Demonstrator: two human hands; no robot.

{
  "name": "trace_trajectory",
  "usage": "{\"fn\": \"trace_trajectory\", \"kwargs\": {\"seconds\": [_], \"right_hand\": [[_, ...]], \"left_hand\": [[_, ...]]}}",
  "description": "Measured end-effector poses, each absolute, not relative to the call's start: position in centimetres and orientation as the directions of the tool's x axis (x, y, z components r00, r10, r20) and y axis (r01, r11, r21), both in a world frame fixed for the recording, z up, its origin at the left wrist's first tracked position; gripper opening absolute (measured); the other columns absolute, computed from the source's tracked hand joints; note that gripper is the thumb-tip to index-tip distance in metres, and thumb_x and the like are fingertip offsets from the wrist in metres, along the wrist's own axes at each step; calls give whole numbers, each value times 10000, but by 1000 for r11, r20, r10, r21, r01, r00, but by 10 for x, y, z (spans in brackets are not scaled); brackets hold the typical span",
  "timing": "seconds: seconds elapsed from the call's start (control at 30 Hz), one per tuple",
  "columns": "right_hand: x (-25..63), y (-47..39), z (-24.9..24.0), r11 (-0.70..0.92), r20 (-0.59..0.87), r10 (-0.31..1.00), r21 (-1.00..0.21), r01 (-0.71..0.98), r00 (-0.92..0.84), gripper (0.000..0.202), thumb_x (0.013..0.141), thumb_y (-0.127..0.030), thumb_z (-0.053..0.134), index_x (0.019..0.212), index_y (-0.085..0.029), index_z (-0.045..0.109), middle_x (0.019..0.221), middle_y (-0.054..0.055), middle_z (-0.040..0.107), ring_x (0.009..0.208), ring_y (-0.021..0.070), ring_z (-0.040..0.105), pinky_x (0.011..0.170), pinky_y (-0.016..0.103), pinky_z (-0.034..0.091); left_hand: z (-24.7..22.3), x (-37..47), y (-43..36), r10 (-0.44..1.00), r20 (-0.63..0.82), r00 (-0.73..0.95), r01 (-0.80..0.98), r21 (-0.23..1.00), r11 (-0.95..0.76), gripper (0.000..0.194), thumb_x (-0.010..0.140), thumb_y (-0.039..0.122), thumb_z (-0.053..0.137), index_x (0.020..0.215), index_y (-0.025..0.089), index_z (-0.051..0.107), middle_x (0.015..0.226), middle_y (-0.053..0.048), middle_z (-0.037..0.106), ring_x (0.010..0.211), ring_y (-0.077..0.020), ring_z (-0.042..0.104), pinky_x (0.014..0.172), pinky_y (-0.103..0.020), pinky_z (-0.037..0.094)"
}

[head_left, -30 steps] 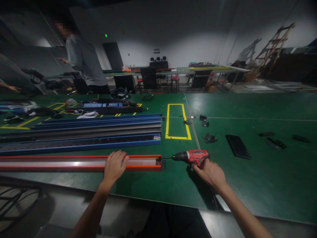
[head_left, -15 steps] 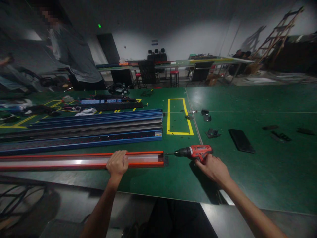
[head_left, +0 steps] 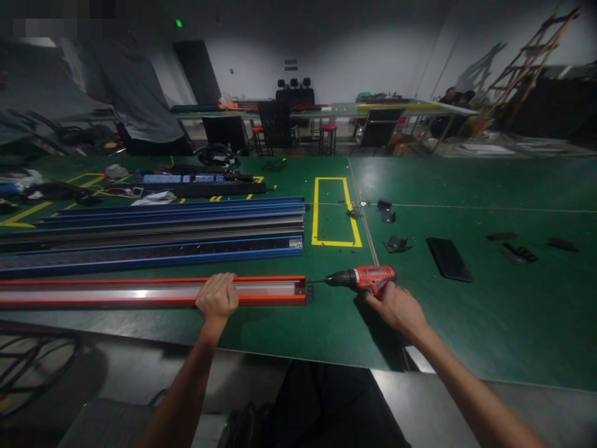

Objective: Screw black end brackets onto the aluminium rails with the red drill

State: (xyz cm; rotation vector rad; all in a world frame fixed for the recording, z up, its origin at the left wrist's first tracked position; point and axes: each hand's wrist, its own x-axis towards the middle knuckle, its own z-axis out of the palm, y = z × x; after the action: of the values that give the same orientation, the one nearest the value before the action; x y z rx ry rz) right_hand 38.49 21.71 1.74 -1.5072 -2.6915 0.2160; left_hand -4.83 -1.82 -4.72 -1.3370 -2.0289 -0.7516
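A long orange-edged metal channel [head_left: 270, 300] lies along the near side of the green table. My left hand [head_left: 217, 297] is wrapped over it, a little short of its right end. In my right hand [head_left: 398, 306] is a red and black cordless drill [head_left: 375, 277], held by its handle and lying nearly level. Its long thin bit points left and reaches the channel's right end, at a small dark end cap [head_left: 310, 294]. Whether the tip sits in a screw is too small to make out.
Blue channels [head_left: 242, 249] lie parallel behind the orange one. Right of the drill are a dark flat phone-like slab [head_left: 448, 259] and small black plastic parts [head_left: 397, 244]. Yellow tape [head_left: 336, 243] marks a rectangle on the table [head_left: 466, 330]. A person [head_left: 140, 93] stands beyond the table's far left.
The whole view has shifted slightly, so the table sits a bit higher in the picture. Both hands keep their holds, and the drill bit stays at the channel's end.
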Motion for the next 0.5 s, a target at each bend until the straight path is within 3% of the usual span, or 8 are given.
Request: {"fn": "trace_trajectory", "kwargs": {"seconds": [0.5], "right_hand": [[381, 215, 24, 567, -87, 818, -47, 822, -569, 736, 986, -627, 255, 1037, -61, 724, 959, 268, 733, 850, 368, 705, 803, 472, 494]], "left_hand": [[-47, -48, -18, 603, 713, -357, 920, 158, 359, 410, 928, 287, 416, 1035, 170, 794, 1038, -157, 811, 1036, -323, 750, 1022, -490, 524]]}}
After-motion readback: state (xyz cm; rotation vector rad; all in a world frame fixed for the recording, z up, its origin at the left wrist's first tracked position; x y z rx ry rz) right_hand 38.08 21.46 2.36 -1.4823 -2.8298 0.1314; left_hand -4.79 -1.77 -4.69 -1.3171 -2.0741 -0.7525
